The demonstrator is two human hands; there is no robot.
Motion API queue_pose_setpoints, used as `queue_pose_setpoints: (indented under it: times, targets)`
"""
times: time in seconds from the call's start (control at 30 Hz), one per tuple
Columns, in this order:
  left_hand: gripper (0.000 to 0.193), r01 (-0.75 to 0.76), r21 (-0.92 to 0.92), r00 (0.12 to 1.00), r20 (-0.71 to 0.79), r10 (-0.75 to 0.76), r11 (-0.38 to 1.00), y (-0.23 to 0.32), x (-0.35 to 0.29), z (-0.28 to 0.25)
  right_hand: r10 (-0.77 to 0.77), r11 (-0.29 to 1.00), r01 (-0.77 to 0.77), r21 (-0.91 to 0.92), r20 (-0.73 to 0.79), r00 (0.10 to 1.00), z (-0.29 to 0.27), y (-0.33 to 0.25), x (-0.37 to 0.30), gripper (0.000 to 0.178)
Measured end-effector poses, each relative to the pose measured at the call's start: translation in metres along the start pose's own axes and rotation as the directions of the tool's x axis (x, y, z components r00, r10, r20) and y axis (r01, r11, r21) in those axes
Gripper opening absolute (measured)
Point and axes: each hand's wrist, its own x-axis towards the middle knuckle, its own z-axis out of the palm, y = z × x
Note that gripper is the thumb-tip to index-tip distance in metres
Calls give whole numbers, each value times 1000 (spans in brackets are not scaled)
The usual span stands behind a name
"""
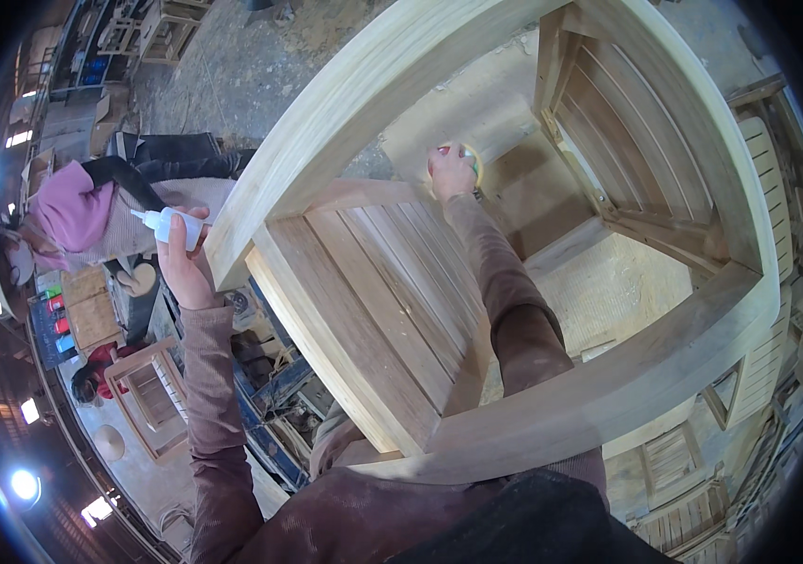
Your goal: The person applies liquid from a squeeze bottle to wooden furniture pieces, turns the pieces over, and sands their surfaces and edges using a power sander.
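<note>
My left hand (185, 268) is wrapped round a small white squeeze bottle (172, 228), its narrow nozzle pointing left. It is beside the left corner of a pale wooden furniture frame (589, 418) with curved rails. A slatted panel (392, 291) forms one inner side, and another slatted panel (631, 132) stands on the right. Through the frame's opening reaches my right arm. At its end my right hand (453, 174) is closed over a small round thing (477, 169) with a yellow-green rim, mostly hidden by the fingers, against a light wooden surface inside.
On the left, a person in a pink top (77, 202) is close by, and another person in red (96, 374) is farther off near a wooden chair (152, 395). Coloured bottles (61, 324) stand by a board. Slatted wooden pieces (763, 207) lie along the right.
</note>
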Motion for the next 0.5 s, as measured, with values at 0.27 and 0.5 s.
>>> queue_pose_setpoints:
  times: [0.27, 0.5]
  targets:
    - [29, -15, -22, 999, 43, 16, 1000, -1, 1, -3, 209, 964, -202, 175, -26, 978, -41, 78, 38, 26]
    - [29, 1, -68, 998, 63, 4, 998, -3, 3, 3, 367, 884, -379, 275, 95, 925, -62, 118, -2, 30]
